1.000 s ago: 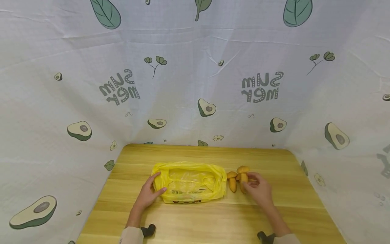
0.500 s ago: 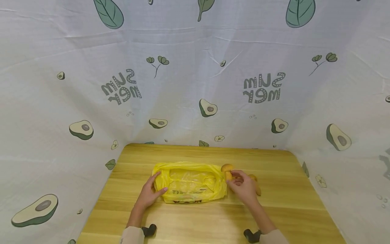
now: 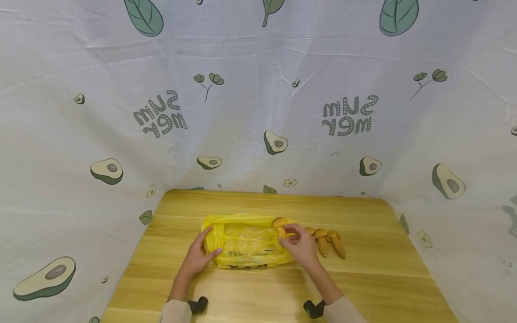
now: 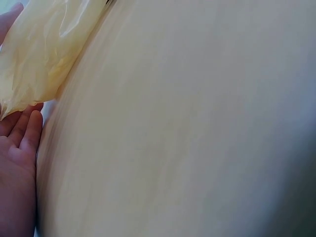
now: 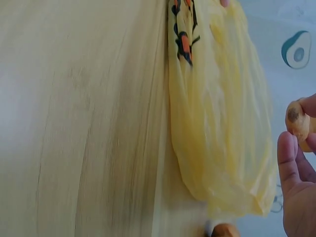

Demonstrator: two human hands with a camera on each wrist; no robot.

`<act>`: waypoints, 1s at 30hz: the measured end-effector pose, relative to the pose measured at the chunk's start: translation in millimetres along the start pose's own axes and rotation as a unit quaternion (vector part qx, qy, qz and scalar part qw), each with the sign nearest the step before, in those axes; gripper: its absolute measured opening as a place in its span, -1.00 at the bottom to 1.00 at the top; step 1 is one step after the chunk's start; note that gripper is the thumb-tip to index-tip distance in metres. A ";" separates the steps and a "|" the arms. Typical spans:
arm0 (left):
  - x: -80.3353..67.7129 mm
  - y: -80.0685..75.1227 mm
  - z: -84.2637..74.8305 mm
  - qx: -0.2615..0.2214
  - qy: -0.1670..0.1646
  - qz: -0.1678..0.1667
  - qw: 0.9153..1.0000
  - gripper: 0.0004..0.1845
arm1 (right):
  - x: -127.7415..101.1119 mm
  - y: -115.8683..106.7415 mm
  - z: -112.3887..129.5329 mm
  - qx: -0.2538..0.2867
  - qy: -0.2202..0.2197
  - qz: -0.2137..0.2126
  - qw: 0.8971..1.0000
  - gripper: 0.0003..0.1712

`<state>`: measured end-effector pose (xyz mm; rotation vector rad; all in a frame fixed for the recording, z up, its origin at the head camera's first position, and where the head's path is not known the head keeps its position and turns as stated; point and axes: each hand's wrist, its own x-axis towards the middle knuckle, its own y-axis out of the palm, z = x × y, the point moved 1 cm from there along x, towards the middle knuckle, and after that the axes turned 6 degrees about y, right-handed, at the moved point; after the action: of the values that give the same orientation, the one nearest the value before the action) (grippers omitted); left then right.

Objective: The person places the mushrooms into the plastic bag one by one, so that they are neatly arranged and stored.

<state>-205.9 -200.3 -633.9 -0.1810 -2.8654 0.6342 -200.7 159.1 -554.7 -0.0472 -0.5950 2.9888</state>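
Mushroom (image 3: 279,222), pinched by the right hand (image 3: 302,247), has moved from beside the bag (image 3: 246,219) to over its mouth, leaving three other mushrooms (image 3: 322,246) outside, the left hand (image 3: 196,259) spread wide at its left end.

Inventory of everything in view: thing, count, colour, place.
Flat wooden table: 1, yellow-brown, under the bag.
Thin plastic bag: 1, yellow, mouth open, centre-left.
Round-capped stalked mushroom: 1, orange-brown, pinched, over bag's right part in head view.
Loose matching mushrooms: 3 visible, orange-brown, right of bag.
Printed cloth: 1, white, green avocado/leaf prints, around table.
Angular wrist devices: 2, black, one per wrist.
Sleeves: 2, beige, bottom edge.
Left hand: 1, bare, touching bag's left end.
Right hand: 1, bare, pinching mushroom.
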 end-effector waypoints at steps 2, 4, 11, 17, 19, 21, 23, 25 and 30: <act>0.4 0.5 0.7 -0.003 0.000 -0.001 1.000 -0.05 | 0.2 6.6 0.8 0.002 -0.003 0.006 1.000 -0.61; 0.7 1.2 1.5 -0.004 -0.001 -0.001 1.000 -0.06 | 0.7 13.2 1.3 0.007 -0.009 0.011 1.000 -0.62; -0.1 2.0 1.4 0.002 0.001 -0.004 1.000 -0.06 | 0.6 34.9 3.2 0.008 -0.014 0.031 0.999 -0.63; -0.3 2.3 2.9 0.000 0.007 -0.012 1.000 -0.06 | 0.7 51.8 4.0 0.018 -0.015 0.048 0.999 -0.62; -0.4 2.3 3.2 0.003 0.008 -0.013 1.000 -0.06 | 1.1 56.9 4.1 0.018 -0.016 0.054 0.998 -0.61; -0.3 2.2 2.9 0.006 0.005 -0.013 1.000 -0.06 | 1.9 62.1 3.6 0.014 -0.018 0.061 0.998 -0.62; -0.2 1.9 1.9 0.010 0.005 -0.012 1.000 -0.07 | 2.7 67.3 3.4 0.014 -0.015 0.068 0.998 -0.62; 0.1 1.6 0.9 0.012 0.005 -0.011 1.000 -0.06 | 2.9 72.4 3.1 0.012 -0.018 0.075 0.997 -0.62; 0.6 1.8 1.0 0.012 0.010 -0.011 1.000 -0.06 | 0.5 85.0 4.2 0.011 -0.015 0.089 0.996 -0.62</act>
<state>-206.6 -198.9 -635.5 -0.1507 -2.8341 0.6597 -208.8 79.4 -583.4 -0.0583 -0.5904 3.1733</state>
